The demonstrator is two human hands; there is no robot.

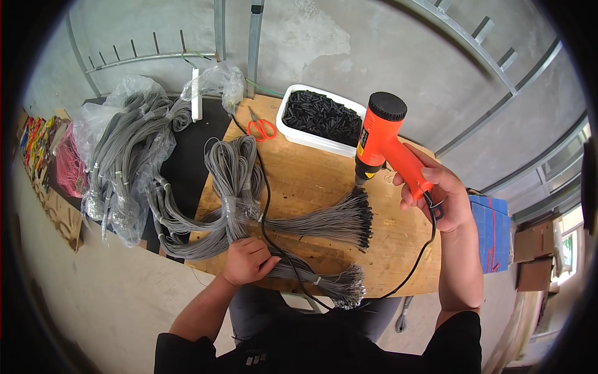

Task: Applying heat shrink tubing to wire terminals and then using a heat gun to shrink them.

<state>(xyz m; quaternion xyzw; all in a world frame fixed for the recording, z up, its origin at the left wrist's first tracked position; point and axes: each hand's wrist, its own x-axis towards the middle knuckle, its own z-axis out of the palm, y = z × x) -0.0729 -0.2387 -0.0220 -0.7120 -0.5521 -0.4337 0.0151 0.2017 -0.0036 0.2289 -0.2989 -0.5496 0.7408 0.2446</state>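
Observation:
My right hand point(447, 192) is wrapped round the handle of an orange heat gun point(389, 143) with a black cap. Its nozzle points down, just above or at the far edge of a fanned bundle of grey cables point(311, 222), whose ends wear black sleeves point(362, 218). My left hand point(248, 262) is closed on a grey cable bundle point(232, 223) near the table's front edge. Close to that hand, another grey bundle point(339, 285) spreads into bare, silvery ends. The coiled part of the cables point(232, 163) lies farther back, tied with clear plastic.
A white tub point(288, 128) full of short black tubes stands at the back of the wooden table point(398, 262). Red-handled scissors point(261, 129) lie beside it. More grey cables point(128, 149) in plastic are heaped at left. The heat gun's black cord point(418, 265) loops across the front.

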